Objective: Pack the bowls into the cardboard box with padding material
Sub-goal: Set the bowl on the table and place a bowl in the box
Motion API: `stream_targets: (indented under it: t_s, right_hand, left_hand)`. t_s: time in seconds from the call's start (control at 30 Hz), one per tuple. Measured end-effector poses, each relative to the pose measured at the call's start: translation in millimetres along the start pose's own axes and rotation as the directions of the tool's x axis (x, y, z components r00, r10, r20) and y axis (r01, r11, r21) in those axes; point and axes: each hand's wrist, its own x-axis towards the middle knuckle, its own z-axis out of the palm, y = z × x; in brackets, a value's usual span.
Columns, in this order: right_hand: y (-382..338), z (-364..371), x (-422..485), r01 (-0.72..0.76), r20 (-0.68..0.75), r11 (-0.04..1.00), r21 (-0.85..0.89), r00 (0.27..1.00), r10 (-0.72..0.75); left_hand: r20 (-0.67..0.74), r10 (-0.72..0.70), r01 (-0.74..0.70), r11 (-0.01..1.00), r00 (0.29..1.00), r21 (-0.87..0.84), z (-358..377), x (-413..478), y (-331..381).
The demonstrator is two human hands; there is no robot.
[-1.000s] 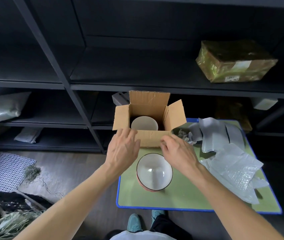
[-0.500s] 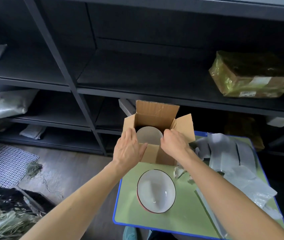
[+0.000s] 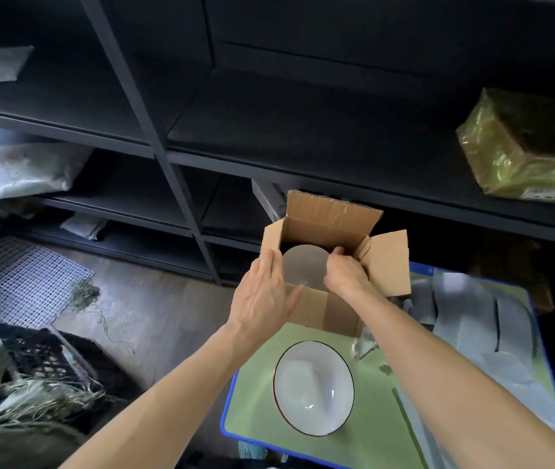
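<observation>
Left hand (image 3: 262, 292) lies flat, fingers straight, against the left wall of the cardboard box (image 3: 323, 309). Right hand (image 3: 347, 274) reaches inside, fingers curled at the rim of the boxed bowl (image 3: 303, 265); whether they pinch it cannot be told. Green table (image 3: 255, 397) bears the open box, grey padding sheets (image 3: 465, 299) to its right, and a second bowl (image 3: 313, 389) upright just before it.

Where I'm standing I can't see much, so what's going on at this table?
A person is packing bowls. Their left hand rests flat against the open brown cardboard box, while the right hand reaches inside, fingers curled at the rim of a pale round bowl in it; whether it grips is unclear. A second white bowl with a dark rim waits on the green table, beside grey padding sheets.
</observation>
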Motion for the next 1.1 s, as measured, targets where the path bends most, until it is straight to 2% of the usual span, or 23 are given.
stream_targets:
  t_s: [0.23,0.47,0.53,0.6,0.67,0.77,1.1]
  right_hand:
    - [-1,-6,-2,-0.028,-0.015,0.993,0.117,0.999,0.030]
    - [6,-33,-34,-0.005,-0.184,0.967,0.255,0.981,0.054]
    - [8,-41,-47,0.008,-0.229,0.950,0.312,0.971,0.066]
    - [11,-50,-60,0.016,-0.245,0.931,0.364,0.966,0.079]
    - [16,-56,-72,0.018,-0.255,0.920,0.391,0.963,0.090]
    - [24,-58,-89,0.051,-0.257,0.884,0.465,0.963,0.080]
    - [54,-24,-169,0.041,-0.176,0.814,0.579,0.982,0.076]
  left_hand:
    - [-0.012,0.011,-0.011,1.000,1.000,-0.005,0,0,0]
    - [-0.022,-0.057,0.056,0.998,0.998,-0.024,-13,11,2]
    - [-0.024,-0.079,0.076,0.993,0.997,-0.085,-20,16,3]
    - [0.004,-0.097,0.095,0.972,0.995,-0.214,-29,20,4]
    - [0.052,-0.111,0.122,0.927,0.992,-0.355,-40,23,9]
    - [0.111,-0.111,0.149,0.883,0.988,-0.444,-54,22,15]
    - [0.216,-0.075,0.163,0.891,0.973,-0.423,-59,-46,20]
